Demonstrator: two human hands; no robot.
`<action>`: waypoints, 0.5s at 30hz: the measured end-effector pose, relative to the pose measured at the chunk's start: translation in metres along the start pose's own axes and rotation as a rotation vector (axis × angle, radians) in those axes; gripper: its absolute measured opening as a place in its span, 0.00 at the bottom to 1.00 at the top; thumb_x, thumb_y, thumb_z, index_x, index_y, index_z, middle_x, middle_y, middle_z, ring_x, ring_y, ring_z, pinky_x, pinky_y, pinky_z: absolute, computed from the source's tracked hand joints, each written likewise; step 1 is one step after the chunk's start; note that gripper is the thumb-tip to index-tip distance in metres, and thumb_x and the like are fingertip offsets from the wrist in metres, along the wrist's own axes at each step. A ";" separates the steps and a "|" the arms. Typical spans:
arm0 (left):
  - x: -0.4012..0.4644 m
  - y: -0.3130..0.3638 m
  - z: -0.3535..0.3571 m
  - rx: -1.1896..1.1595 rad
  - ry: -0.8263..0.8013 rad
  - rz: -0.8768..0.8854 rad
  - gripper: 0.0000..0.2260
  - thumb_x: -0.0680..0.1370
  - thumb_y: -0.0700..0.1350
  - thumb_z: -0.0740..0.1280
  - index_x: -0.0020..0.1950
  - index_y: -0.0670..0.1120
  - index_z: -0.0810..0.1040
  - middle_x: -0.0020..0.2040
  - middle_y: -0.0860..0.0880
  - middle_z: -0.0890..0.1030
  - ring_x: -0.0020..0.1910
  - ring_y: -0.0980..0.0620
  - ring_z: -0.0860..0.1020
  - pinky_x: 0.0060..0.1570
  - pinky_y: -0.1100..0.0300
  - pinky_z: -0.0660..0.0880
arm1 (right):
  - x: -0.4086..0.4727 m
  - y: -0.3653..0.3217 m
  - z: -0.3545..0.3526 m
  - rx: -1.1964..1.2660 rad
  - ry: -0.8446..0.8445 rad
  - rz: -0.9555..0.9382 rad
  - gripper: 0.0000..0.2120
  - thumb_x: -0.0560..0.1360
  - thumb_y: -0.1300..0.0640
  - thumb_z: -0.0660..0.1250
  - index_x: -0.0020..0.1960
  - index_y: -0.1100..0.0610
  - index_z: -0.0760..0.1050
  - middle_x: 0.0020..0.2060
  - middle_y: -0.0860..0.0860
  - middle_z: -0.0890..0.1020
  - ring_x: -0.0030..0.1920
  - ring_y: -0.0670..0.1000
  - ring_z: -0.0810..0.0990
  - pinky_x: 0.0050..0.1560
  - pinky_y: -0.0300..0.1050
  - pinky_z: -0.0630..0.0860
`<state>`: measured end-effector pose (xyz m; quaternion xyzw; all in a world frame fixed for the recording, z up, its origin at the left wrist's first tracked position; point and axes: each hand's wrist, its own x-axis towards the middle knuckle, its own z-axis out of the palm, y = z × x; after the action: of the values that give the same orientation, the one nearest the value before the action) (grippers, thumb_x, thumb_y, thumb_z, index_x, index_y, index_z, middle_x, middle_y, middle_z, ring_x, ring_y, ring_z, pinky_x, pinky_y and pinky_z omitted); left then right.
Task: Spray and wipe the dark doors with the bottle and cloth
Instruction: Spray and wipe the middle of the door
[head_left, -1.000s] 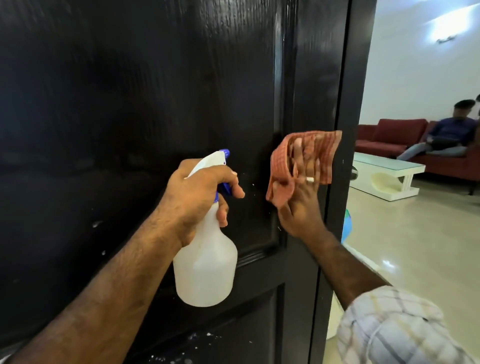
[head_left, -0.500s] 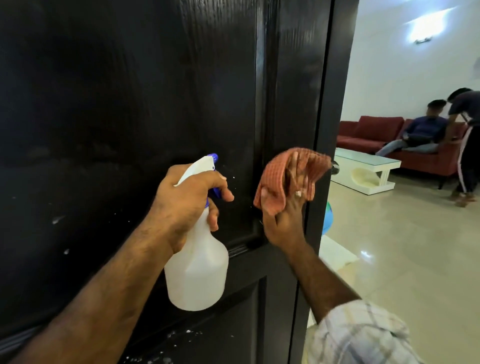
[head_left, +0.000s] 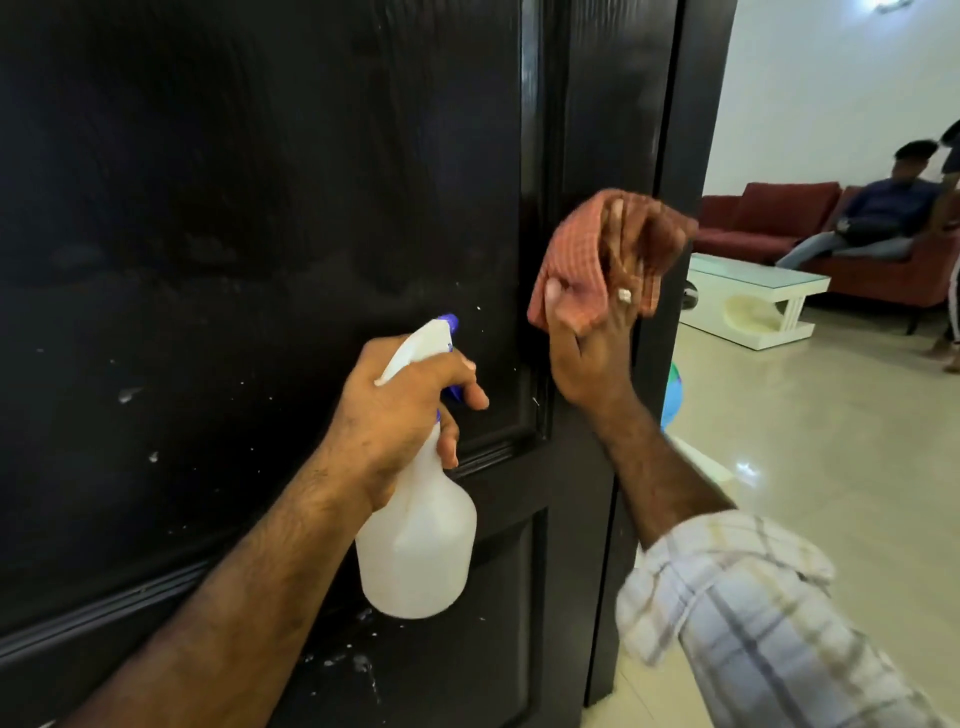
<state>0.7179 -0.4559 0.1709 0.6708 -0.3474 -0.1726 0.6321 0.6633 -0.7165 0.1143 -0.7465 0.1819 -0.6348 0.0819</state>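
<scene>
Dark door (head_left: 260, 208) fills view, droplets on panel. Left hand (head_left: 400, 410) grips bottle (head_left: 415, 545) upright, nozzle aimed at panel. Right hand (head_left: 592, 353) holds cloth (head_left: 571, 249) bunched against right stile, just beside bottle, so nearer for next wipe, probably leftward.

One spray bottle (head_left: 415, 545) in the left hand (head_left: 400, 415), one checked cloth (head_left: 587, 260) in the right hand (head_left: 592, 358), one dark door (head_left: 260, 208).
</scene>
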 end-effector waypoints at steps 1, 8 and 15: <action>-0.002 -0.005 0.000 -0.002 -0.015 -0.012 0.16 0.80 0.45 0.71 0.66 0.42 0.77 0.44 0.45 0.88 0.25 0.49 0.76 0.32 0.54 0.80 | -0.028 0.009 0.004 0.031 -0.018 0.074 0.30 0.88 0.39 0.54 0.76 0.62 0.72 0.75 0.64 0.74 0.78 0.67 0.69 0.79 0.71 0.60; -0.003 -0.020 0.001 0.040 -0.033 -0.017 0.08 0.81 0.44 0.70 0.59 0.43 0.81 0.45 0.45 0.88 0.25 0.49 0.77 0.34 0.53 0.82 | -0.120 -0.003 0.003 0.122 -0.170 0.293 0.39 0.86 0.34 0.55 0.86 0.60 0.56 0.85 0.59 0.58 0.86 0.60 0.55 0.84 0.67 0.54; -0.002 -0.009 -0.001 0.009 -0.012 0.005 0.10 0.81 0.44 0.69 0.60 0.41 0.80 0.44 0.44 0.87 0.24 0.49 0.76 0.33 0.54 0.80 | 0.031 -0.038 -0.011 -0.003 -0.065 0.091 0.37 0.86 0.35 0.52 0.86 0.58 0.59 0.86 0.61 0.58 0.86 0.63 0.52 0.84 0.69 0.43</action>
<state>0.7194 -0.4547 0.1620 0.6718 -0.3533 -0.1735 0.6275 0.6626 -0.6923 0.1586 -0.7578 0.2139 -0.6056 0.1154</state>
